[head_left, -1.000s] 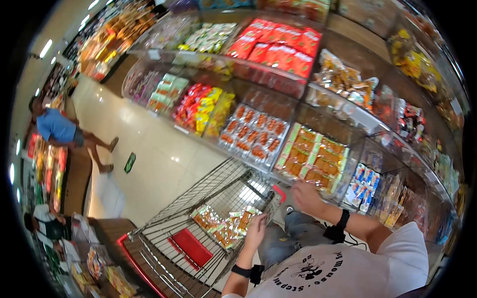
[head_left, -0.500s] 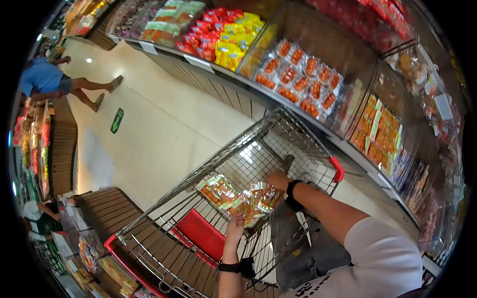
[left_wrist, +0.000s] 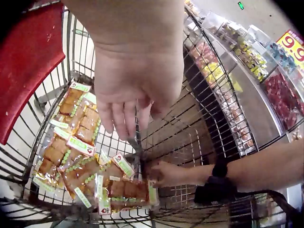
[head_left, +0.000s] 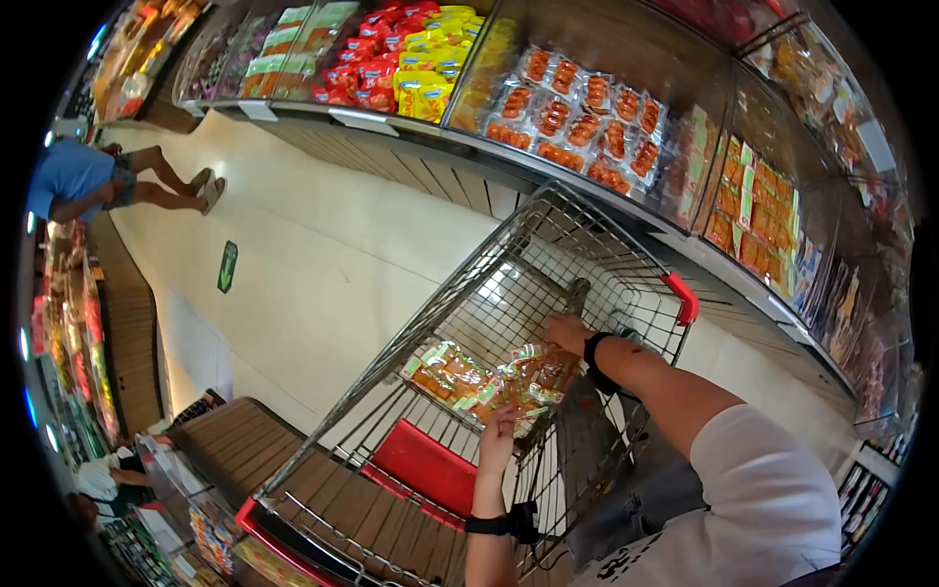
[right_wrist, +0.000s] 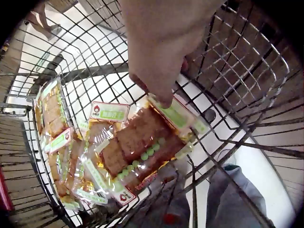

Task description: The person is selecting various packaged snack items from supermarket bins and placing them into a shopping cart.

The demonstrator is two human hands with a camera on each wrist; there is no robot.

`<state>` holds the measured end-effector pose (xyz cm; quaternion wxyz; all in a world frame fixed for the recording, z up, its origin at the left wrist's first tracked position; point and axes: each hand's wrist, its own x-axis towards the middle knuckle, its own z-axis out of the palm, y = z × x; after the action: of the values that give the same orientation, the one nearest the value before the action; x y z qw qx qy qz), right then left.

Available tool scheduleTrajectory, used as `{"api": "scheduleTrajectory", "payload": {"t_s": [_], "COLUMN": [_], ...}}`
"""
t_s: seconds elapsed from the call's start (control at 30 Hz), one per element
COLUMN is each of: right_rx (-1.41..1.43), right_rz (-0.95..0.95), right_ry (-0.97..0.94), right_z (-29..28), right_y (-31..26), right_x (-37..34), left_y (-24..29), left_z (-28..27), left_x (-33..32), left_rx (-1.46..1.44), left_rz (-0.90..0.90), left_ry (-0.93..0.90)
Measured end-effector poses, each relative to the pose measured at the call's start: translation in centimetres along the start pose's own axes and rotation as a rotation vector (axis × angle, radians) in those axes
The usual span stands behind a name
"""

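Observation:
My right hand [head_left: 567, 333] reaches down inside the wire shopping cart [right_wrist: 251, 133]. In the right wrist view its thumb and fingers pinch the labelled end of a clear snack pack [right_wrist: 137, 137] with brown blocks and a green dotted strip. That pack lies over other similar packs [head_left: 450, 377] on the cart floor. My left hand [head_left: 497, 440] is over the near side of the pile, fingers extended and loosely together. The left wrist view shows its palm [left_wrist: 135, 71] with nothing in it, above the packs.
A red panel [head_left: 423, 467] is fixed in the cart beside my left wrist. Shelf bins hold more brown-block packs [head_left: 753, 215], red sausage-like packs [head_left: 587, 117] and yellow bags [head_left: 430, 73]. A person in blue [head_left: 73, 176] stands across the aisle.
My right hand has gone from beside the shelf bins down into the cart, at the packs. My left hand stays over the cart. The view has turned and tilted toward the cart.

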<state>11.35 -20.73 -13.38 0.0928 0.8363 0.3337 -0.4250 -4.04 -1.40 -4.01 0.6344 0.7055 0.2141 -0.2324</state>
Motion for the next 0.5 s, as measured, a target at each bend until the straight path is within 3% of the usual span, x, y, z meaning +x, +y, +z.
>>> {"api": "scheduleTrajectory", "payload": {"t_s": [0.07, 0.2, 0.27, 0.33, 0.4, 0.43, 0.5], "right_rx": [-0.113, 0.348, 0.561, 0.402, 0.639, 0.785, 1.073], "right_rz": [0.035, -0.228, -0.356, -0.407, -0.621, -0.673, -0.782], "right_ry": [-0.033, 0.064, 0.126, -0.008, 0.166, 0.222, 0.338], "right_z": [-0.1, 1.4, 1.7, -3.3, -4.5, -5.6, -11.0], "right_y": [0.0, -0.1, 0.4, -1.1, -1.9, -1.3, -0.4], "right_x": [-0.5, -0.3, -0.8, -3.9, -6.3, -8.0, -16.4], "left_y": [0.9, 5.2, 5.8, 7.4, 10.6, 12.4, 16.0], "left_z": [-0.1, 0.7, 1.4, 2.4, 3.9, 4.6, 6.1], "left_x": [-0.1, -1.2, -1.2, -1.4, -1.9, -2.4, -3.5], "left_rx": [0.103, 0.389, 0.597, 0.771, 0.911, 0.936, 0.873], "left_rz": [0.034, -0.034, 0.149, 0.312, 0.453, 0.398, 0.488], "left_ry": [0.016, 0.028, 0.072, 0.1, 0.119, 0.031, 0.021]}}
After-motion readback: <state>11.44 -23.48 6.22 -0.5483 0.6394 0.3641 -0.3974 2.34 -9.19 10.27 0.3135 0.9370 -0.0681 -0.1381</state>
